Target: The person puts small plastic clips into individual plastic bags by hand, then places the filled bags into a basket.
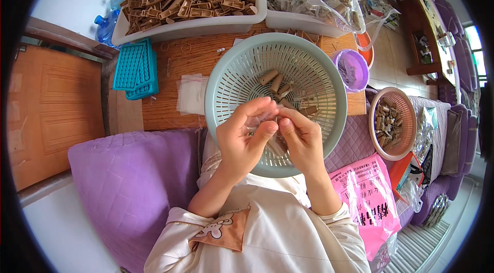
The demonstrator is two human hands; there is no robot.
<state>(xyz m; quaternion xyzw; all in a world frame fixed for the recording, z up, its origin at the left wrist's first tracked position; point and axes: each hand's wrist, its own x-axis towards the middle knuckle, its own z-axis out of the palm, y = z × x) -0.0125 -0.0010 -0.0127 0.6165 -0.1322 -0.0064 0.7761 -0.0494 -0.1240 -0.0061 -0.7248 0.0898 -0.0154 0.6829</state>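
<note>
Both hands meet over a large grey-green slotted basket. My left hand has its fingers curled round a small clear plastic bag, and its thumb points toward the other hand. With thumb and forefinger pressed together, my right hand pinches at the bag's edge. Small shiny bits show by the left palm, too small to name. Beneath the hands, several brown plastic tubular pieces lie in the basket, partly hidden by the fingers.
A white bin heaped with brown plastic parts stands at the back, beside another bin of bagged pieces. Teal trays and flat clear bags lie on the wooden table. At right are a purple bucket, a pink basket and a pink bag.
</note>
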